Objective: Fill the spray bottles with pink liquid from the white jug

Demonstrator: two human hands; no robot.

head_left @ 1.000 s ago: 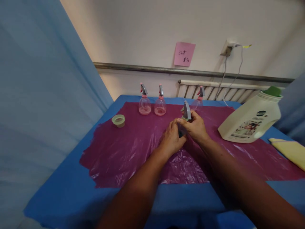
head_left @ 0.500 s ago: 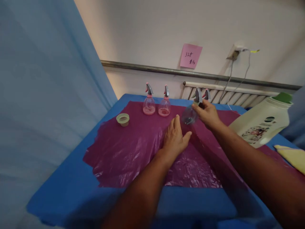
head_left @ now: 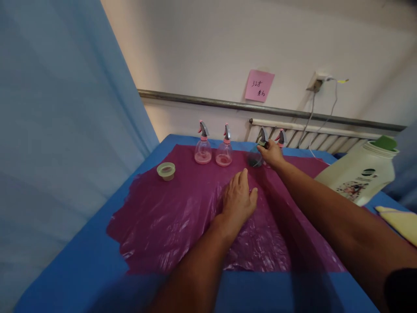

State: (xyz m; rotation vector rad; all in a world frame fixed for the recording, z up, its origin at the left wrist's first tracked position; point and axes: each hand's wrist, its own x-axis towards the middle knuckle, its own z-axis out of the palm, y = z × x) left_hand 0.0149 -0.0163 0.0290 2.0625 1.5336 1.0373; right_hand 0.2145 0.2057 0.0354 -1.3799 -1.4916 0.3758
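Note:
My right hand grips the neck of a dark, see-through spray bottle with a grey trigger head, upright at the back of the purple plastic sheet. Behind my right fingers is another spray bottle with a pink-and-grey trigger, its body mostly hidden. My left hand is over the middle of the sheet, fingers stretched out, holding nothing. To its upper left stand two clear spray bottles, one beside the other, each with pink liquid in the bottom.
A small pale-green cup is at the sheet's left. To the right leans a large cream detergent bottle with a green cap, near a yellow cloth. A blue curtain hangs on the left. Behind are a metal rail and a wall socket.
My right hand has moved the dark spray bottle slightly left and back, so it now stands on the sheet. My left hand has stayed nearly in place. The view has tilted slightly up.

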